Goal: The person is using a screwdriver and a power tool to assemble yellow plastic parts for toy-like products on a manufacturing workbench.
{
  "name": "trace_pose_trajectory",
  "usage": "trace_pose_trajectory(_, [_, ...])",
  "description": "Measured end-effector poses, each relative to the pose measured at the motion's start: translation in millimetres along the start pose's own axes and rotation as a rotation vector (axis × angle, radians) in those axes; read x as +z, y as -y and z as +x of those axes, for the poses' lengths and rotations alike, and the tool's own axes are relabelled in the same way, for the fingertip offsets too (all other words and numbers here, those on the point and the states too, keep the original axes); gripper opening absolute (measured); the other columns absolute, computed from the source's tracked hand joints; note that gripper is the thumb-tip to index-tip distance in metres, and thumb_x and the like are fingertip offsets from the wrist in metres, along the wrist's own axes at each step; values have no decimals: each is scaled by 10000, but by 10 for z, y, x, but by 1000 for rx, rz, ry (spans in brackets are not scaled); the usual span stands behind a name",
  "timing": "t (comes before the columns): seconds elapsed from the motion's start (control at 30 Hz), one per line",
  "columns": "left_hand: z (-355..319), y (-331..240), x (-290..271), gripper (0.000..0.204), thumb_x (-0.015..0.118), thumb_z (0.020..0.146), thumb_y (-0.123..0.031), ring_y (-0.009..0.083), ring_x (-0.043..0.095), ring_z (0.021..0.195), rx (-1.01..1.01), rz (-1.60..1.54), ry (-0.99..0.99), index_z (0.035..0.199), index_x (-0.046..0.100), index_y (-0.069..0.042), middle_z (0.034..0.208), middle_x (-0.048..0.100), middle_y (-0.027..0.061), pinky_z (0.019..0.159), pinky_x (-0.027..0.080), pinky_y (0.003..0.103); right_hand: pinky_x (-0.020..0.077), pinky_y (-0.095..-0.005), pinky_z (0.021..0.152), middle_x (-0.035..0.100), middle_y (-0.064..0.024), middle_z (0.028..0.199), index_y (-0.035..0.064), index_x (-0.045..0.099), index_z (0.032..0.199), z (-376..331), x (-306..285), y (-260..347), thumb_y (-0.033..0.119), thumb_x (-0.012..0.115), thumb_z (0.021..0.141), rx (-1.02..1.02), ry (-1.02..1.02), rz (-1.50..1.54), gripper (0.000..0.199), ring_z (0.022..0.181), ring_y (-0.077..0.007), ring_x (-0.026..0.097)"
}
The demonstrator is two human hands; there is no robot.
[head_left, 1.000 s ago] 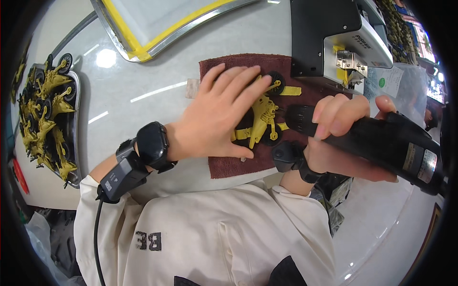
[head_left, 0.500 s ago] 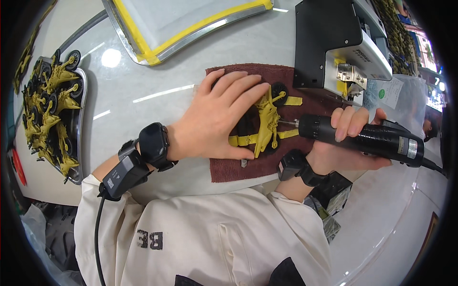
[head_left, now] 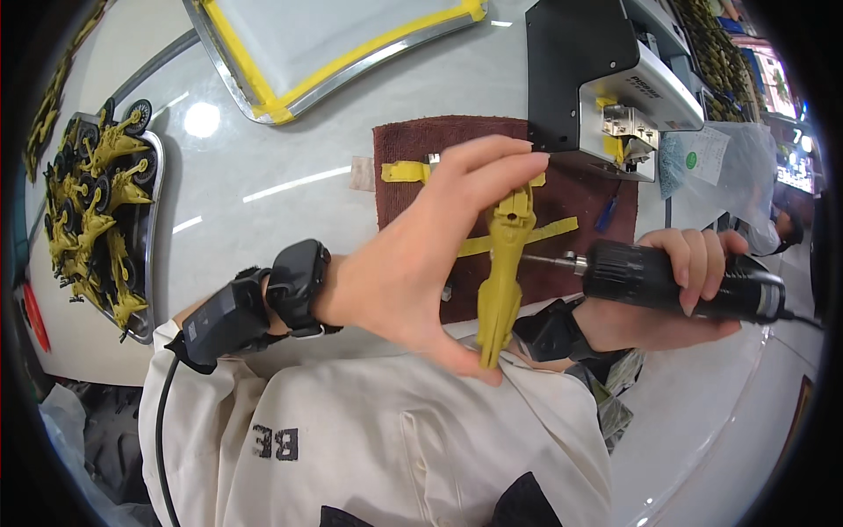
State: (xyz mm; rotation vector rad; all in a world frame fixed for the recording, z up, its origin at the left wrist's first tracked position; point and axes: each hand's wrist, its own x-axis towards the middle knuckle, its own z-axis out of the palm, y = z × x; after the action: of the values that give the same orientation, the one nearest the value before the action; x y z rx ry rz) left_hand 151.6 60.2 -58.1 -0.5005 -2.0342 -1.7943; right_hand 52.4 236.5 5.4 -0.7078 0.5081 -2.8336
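My left hand [head_left: 421, 255] holds a yellow plastic toy part [head_left: 503, 272] upright between fingertips and thumb, lifted above the dark red cloth [head_left: 413, 158]. My right hand [head_left: 676, 290] grips a black electric screwdriver [head_left: 676, 279] held sideways. Its metal bit touches the right side of the yellow part. Yellow tape strips [head_left: 527, 235] lie across the cloth under the part. A black watch and a black strapped device sit on my left wrist [head_left: 263, 299].
A tray of yellow and black toy motorcycles [head_left: 101, 202] stands at the left edge. A metal-framed screen with yellow tape [head_left: 325, 44] lies at the back. A black machine [head_left: 606, 79] stands behind the cloth, with a clear plastic bag [head_left: 711, 167] to its right.
My left hand has lifted the yellow part off the cloth and turned it upright. The screwdriver has swung level, and its bit now meets the part's side.
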Motion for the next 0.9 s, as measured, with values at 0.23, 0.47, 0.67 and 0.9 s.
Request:
trace_pose_trajectory(0.23, [-43,-44,-31,1060,842,556,-358,321,355,1206,-46,71,40,1367,260,-1,1310,344,192,1010,293,407,383,-297,642,461,-28,728,-11,438,1192,-23,15,68,408,580,851,50,39,-51,558,589,-134,461])
trace_pose_trajectory(0.47, [-101,-191,-142,1032,812,559,-257,321,337,1230,-40,131,21,1382,242,-10,1347,316,181,1021,281,401,416,-313,635,543,-91,801,4,465,1151,-77,-94,223,667,374,852,-239,-313,-860,733,621,-189,508])
trace_pose_trajectory(0.67, [-350,-352,-409,1033,789,641,-261,304,297,1313,-192,91,145,1426,163,-22,1443,236,191,1027,290,397,459,-378,859,564,-178,1012,3,324,1329,-145,-236,-165,201,503,932,-177,-298,-1216,479,849,-249,593])
trace_pose_trajectory(0.9, [-761,-676,-127,875,624,819,-177,318,537,1132,-673,-588,-275,1471,54,-47,1496,157,214,809,492,326,500,-333,792,595,-134,1008,4,469,1251,-205,23,121,110,586,841,21,603,-1830,439,855,-245,624])
